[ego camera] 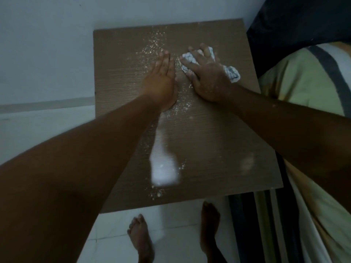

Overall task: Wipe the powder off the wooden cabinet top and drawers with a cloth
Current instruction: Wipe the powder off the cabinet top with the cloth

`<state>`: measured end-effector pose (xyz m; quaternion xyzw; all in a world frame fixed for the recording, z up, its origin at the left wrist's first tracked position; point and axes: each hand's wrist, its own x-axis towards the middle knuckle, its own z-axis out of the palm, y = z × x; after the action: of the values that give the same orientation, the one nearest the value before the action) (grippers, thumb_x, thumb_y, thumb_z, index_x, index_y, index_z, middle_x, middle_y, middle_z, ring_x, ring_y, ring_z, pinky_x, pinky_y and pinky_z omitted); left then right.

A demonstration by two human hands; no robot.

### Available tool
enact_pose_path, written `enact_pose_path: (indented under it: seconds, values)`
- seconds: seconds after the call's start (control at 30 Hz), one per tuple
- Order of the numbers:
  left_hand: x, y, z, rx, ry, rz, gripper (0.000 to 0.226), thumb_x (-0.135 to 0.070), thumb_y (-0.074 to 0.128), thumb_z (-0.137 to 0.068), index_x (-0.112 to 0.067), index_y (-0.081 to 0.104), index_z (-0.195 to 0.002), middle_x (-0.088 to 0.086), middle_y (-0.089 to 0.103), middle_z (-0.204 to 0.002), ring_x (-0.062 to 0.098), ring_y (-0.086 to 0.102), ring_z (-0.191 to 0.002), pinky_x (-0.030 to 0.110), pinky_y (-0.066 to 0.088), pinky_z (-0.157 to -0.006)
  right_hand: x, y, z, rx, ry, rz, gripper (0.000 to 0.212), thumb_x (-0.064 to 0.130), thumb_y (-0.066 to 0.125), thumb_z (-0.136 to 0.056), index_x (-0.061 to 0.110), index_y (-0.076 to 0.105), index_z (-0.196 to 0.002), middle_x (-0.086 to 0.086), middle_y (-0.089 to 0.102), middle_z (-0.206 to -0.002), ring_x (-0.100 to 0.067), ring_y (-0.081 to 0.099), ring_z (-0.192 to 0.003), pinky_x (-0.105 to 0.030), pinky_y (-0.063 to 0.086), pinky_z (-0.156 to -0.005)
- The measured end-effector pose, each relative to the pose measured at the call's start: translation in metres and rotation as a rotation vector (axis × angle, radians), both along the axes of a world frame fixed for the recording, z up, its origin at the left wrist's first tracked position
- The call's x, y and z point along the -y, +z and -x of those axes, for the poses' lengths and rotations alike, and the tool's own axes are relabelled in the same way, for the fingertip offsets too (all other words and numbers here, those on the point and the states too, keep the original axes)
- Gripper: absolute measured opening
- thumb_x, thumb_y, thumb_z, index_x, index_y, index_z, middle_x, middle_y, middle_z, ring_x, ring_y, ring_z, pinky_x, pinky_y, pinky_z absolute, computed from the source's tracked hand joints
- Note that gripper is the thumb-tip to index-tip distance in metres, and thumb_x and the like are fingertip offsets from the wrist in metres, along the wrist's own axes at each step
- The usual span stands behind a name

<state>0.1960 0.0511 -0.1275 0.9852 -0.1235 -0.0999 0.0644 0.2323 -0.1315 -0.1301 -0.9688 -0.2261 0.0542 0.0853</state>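
Note:
A brown wooden cabinet top fills the middle of the head view. White powder lies in a thick smear near the front edge, and finer specks run up the middle toward the back. My right hand presses a crumpled white checked cloth flat onto the top at the back right, fingers spread over it and dusted with powder. My left hand rests beside it on its edge, fingers straight and together, touching the wood among the specks. The drawers are hidden below the top.
A white wall stands behind and to the left of the cabinet. A bed with pale green bedding and a dark pillow presses against its right side. My bare feet stand on white floor tiles at the front.

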Motion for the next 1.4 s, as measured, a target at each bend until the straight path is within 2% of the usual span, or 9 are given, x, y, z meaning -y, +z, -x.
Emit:
enact_pose_path:
  seconds: [0.57, 0.77, 0.9, 1.0, 1.07, 1.13, 1.2, 1.3, 1.4]
  values:
    - [-0.002, 0.002, 0.003, 0.020, -0.035, -0.008, 0.063, -0.034, 0.012, -0.108, -0.001, 0.000, -0.159, 0.019, -0.007, -0.168, 0.030, -0.008, -0.156, 0.041, -0.001, -0.128, 0.046, -0.010, 0.218, -0.136, 0.030, -0.138, 0.050, 0.033, 0.035, -0.103, 0.021, 0.034, -0.151, -0.010, 0.022, -0.161, -0.037, 0.006, -0.150, -0.069, 0.027, -0.108]
    - [-0.004, 0.000, 0.003, 0.027, -0.050, 0.026, 0.063, -0.034, 0.015, -0.107, 0.001, 0.001, -0.159, 0.020, -0.007, -0.168, 0.031, -0.008, -0.156, 0.042, -0.001, -0.128, 0.051, -0.007, 0.277, -0.145, 0.006, -0.095, 0.059, 0.020, 0.054, -0.093, 0.021, 0.033, -0.148, -0.013, 0.034, -0.156, -0.037, 0.019, -0.144, -0.069, 0.036, -0.102]
    - [-0.005, 0.000, 0.001, 0.025, -0.053, 0.021, 0.063, -0.034, 0.014, -0.107, 0.001, 0.001, -0.159, 0.021, -0.007, -0.167, 0.031, -0.008, -0.156, 0.042, -0.001, -0.128, 0.058, -0.009, 0.312, -0.083, 0.026, -0.064, 0.058, 0.015, 0.040, -0.093, 0.019, 0.029, -0.150, -0.014, 0.039, -0.152, -0.034, 0.027, -0.143, -0.057, 0.033, -0.111]
    - [-0.005, 0.003, 0.002, 0.023, -0.051, 0.016, 0.063, -0.033, 0.015, -0.108, 0.001, 0.001, -0.159, 0.021, -0.007, -0.167, 0.032, -0.008, -0.156, 0.043, -0.001, -0.128, 0.058, -0.013, 0.348, -0.162, 0.031, -0.033, 0.058, 0.021, 0.028, -0.105, 0.032, 0.002, -0.156, 0.002, 0.016, -0.162, -0.021, 0.009, -0.151, -0.044, 0.023, -0.117]
    - [-0.004, 0.005, 0.001, 0.006, -0.050, 0.018, 0.063, -0.033, 0.015, -0.108, 0.001, 0.000, -0.159, 0.021, -0.008, -0.167, 0.032, -0.009, -0.156, 0.042, -0.001, -0.128, 0.057, -0.001, 0.370, -0.329, -0.041, -0.103, 0.040, 0.048, 0.016, -0.108, 0.052, 0.014, -0.148, 0.015, 0.010, -0.161, 0.000, -0.001, -0.149, -0.016, 0.013, -0.116]
    - [-0.005, 0.007, 0.000, -0.016, -0.039, 0.032, 0.063, -0.034, 0.015, -0.108, 0.001, -0.001, -0.159, 0.022, -0.009, -0.167, 0.032, -0.009, -0.156, 0.042, -0.001, -0.128, 0.053, 0.009, 0.385, -0.387, 0.065, -0.155, 0.035, 0.063, 0.014, -0.101, 0.071, 0.031, -0.130, 0.029, 0.014, -0.157, 0.013, -0.001, -0.144, -0.006, 0.002, -0.113]
    - [-0.008, 0.008, -0.001, -0.016, -0.044, 0.067, 0.063, -0.034, 0.016, -0.108, 0.001, 0.001, -0.159, 0.022, -0.008, -0.167, 0.033, -0.009, -0.156, 0.043, -0.001, -0.128, 0.049, 0.023, 0.390, -0.379, 0.073, -0.219, 0.035, 0.047, 0.026, -0.106, 0.057, 0.042, -0.136, 0.033, 0.020, -0.155, 0.002, 0.017, -0.146, -0.008, 0.012, -0.115]
    - [-0.019, 0.008, -0.003, -0.002, -0.080, 0.139, 0.065, -0.036, 0.016, -0.107, 0.001, 0.004, -0.158, 0.022, -0.005, -0.167, 0.033, -0.009, -0.156, 0.044, 0.000, -0.128, 0.035, 0.045, 0.361, -0.152, 0.072, -0.387, 0.040, 0.031, 0.025, -0.109, 0.019, 0.042, -0.143, 0.006, 0.036, -0.154, -0.021, 0.036, -0.142, -0.035, 0.032, -0.115]
    - [-0.042, 0.009, -0.006, 0.046, -0.032, 0.144, 0.067, -0.036, 0.016, -0.105, 0.001, 0.005, -0.159, 0.022, -0.002, -0.167, 0.035, -0.007, -0.156, 0.045, -0.002, -0.128, 0.018, 0.059, 0.298, -0.032, 0.022, -0.438, 0.044, 0.028, 0.021, -0.108, 0.017, 0.037, -0.147, 0.001, 0.038, -0.153, -0.028, 0.034, -0.143, -0.048, 0.030, -0.113]
